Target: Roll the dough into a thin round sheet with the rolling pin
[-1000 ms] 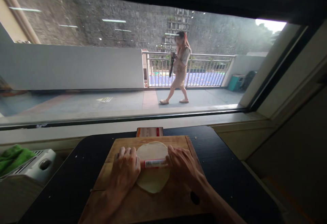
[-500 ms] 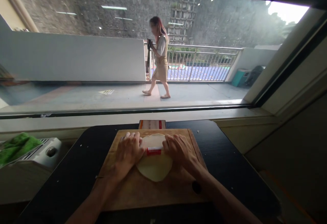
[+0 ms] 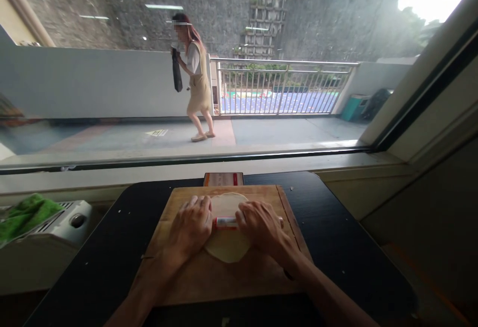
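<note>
At the far left, a green cloth (image 3: 23, 214) is lying on top of a white appliance (image 3: 61, 228), which is standing just beside the black tabletop (image 3: 104, 247). A wooden cutting board (image 3: 209, 279) is lying at the middle of the tabletop, its far edge near the window sill.

The left hand (image 3: 194, 225) is lying palm down on the board, fingers extended and held close together, and is pressing on the left end of a white rolling pin (image 3: 226, 223) with a red label. The pin is lying crosswise over a pale, flattened disc of dough (image 3: 227, 248), which is resting on the far half of the board, between and partly under both hands. The right hand (image 3: 261, 225) is pressing on the pin's right end in the same manner, fingers flat and together over it; the tip of the pin is showing just past the knuckles.

A red and white box (image 3: 223, 179) is lying just behind the board, touching or nearly touching its far edge; which cannot be told.

Beyond the glass, a person (image 3: 196, 88) is walking along an outdoor walkway, carrying a dark object in one hand. A metal railing (image 3: 284, 85) is running to that person's right, and a teal bin (image 3: 349, 108) is standing near its right end.
</note>
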`<state>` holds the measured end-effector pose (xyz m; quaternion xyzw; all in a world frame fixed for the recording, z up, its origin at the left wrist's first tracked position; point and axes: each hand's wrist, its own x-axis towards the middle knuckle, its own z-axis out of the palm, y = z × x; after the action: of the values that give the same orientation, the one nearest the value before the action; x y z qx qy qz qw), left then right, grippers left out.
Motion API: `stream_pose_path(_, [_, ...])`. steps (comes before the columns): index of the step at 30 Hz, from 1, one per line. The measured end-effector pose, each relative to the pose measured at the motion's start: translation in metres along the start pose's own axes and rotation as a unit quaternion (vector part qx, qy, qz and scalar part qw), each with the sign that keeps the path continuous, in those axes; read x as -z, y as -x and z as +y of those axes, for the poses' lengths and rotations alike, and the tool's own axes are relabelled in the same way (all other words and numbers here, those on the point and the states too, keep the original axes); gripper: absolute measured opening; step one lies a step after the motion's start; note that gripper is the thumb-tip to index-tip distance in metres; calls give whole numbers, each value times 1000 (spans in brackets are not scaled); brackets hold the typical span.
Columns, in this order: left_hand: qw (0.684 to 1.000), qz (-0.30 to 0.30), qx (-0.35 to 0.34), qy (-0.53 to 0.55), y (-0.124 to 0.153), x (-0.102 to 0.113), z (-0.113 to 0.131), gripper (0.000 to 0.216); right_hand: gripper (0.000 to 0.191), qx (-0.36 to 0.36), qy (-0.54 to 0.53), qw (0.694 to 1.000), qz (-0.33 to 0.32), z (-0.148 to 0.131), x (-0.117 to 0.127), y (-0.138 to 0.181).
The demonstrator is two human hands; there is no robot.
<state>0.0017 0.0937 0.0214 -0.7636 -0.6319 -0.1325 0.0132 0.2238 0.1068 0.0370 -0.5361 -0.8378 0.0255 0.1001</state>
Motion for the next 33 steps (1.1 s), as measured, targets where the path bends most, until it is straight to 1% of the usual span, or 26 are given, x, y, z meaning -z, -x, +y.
stream_pose_path(2, [999, -5, -11, 39, 20, 4, 2, 24, 28, 21, -9, 1000, 7, -3, 0, 17])
stream_pose_path(4, [998, -5, -18, 63, 34, 6, 3, 22, 22, 31, -17, 999, 25, -6, 0, 31])
stream_pose_path(6, [998, -5, -14, 69, 40, 6, 4, 20, 20, 22, -14, 999, 29, -9, 1, 37])
stream_pose_path(8, [998, -5, 5, 56, 36, 5, 5, 20, 23, 8, -1, 1000, 12, -11, 3, 33])
stream_pose_path(11, [998, 4, 64, 20, 13, 2, 8, 19, 31, -8, 22, 999, -38, -9, 8, 11])
stream_pose_path(14, [995, 21, 100, 22, -25, 0, 8, 20, 34, -27, 26, 998, -49, 0, 14, -21])
stream_pose_path(17, [993, 49, 94, 56, -63, 0, 4, 20, 39, -49, 30, 997, -41, 9, 19, -52])
stream_pose_path(19, [994, 53, 79, 61, -78, 1, 2, 20, 41, -68, 26, 997, -32, 13, 20, -67])
stream_pose_path(20, [994, 52, 75, 57, -81, 0, 2, 19, 39, -71, 21, 997, -23, 14, 20, -71])
stream_pose_path(22, [995, 47, 79, 40, -77, -1, 4, 17, 33, -60, 10, 998, 3, 15, 17, -70])
stream_pose_path(25, [996, 36, 72, 29, -51, -5, 8, 18, 29, -19, 5, 999, 36, 17, 8, -46])
stream_pose_path(27, [996, 41, 36, 72, -28, -5, 8, 24, 32, 40, -10, 998, 46, 20, 3, -23])
stream_pose_path(28, [991, 48, 26, 119, -17, -3, 6, 25, 34, 74, -27, 996, 51, 21, 2, -11])
stream_pose_path(30, [967, 46, 23, 250, -3, 3, -2, 25, 47, 149, -55, 987, 36, 24, 2, 6])
stream_pose_path(31, [945, 35, 36, 324, 1, 8, -8, 26, 49, 178, -61, 982, 24, 25, 3, 12])
stream_pose_path(32, [918, 18, 56, 392, 3, 12, -15, 30, 46, 199, -58, 978, 12, 26, 4, 15])
stream_pose_path(33, [891, 14, 84, 446, 3, 16, -25, 34, 39, 212, -49, 976, 5, 27, 6, 16])
